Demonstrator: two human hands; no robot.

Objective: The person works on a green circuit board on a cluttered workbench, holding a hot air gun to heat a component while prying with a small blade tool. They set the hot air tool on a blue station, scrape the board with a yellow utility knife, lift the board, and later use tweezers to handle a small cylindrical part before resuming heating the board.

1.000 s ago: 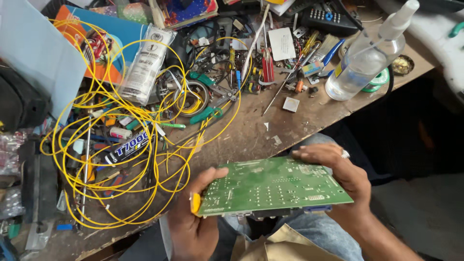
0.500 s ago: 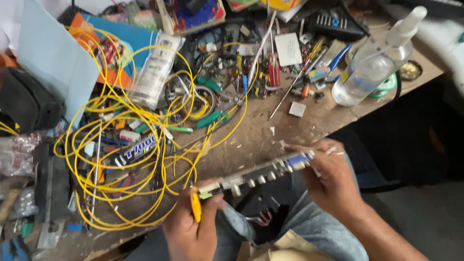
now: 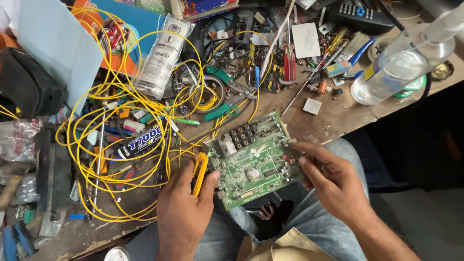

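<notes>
A person seated at a cluttered wooden workbench holds one green circuit board between two bare hands, component side up, just off the bench's near edge and above the lap. The left hand grips the board's left edge with the thumb on top, and the same hand's fingers are closed around one yellow utility knife. The right hand pinches the board's right edge, fingertips curled onto it. On the bench beyond lie a tangle of looped yellow cable, one clear plastic bottle at the right, one black remote control and one white foil pouch.
</notes>
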